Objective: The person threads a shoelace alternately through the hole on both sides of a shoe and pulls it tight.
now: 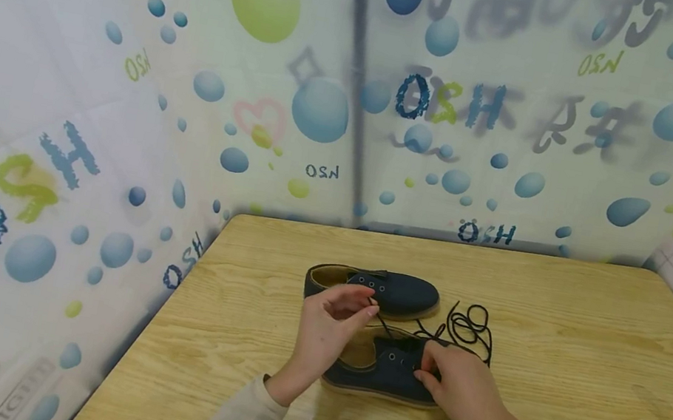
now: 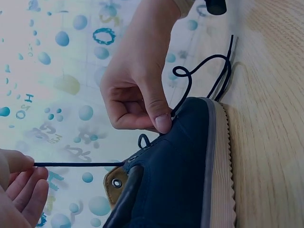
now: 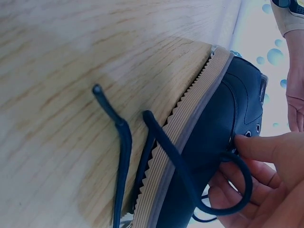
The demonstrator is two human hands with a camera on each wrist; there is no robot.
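A dark navy lace-up shoe point(image 1: 357, 377) with a pale ridged sole stands on the table, toe to the right. My left hand point(image 1: 322, 331) pinches a dark shoelace point(image 2: 78, 164), which runs taut from the top of the shoe's lacing. Low on the lacing, my right hand point(image 1: 470, 387) has its thumb and fingertips closed on the lace against the upper. From there a loose lace length point(image 3: 173, 152) loops down over the shoe's side to the table. A metal eyelet point(image 2: 117, 183) shows on the tan-lined flap.
Behind the near shoe stands a matching navy shoe point(image 1: 412, 295), toe also to the right. A tangle of black lace point(image 1: 470, 324) lies right of the shoes on the wooden table point(image 1: 587, 359). A bubble-printed curtain point(image 1: 500, 201) hangs along the back and left.
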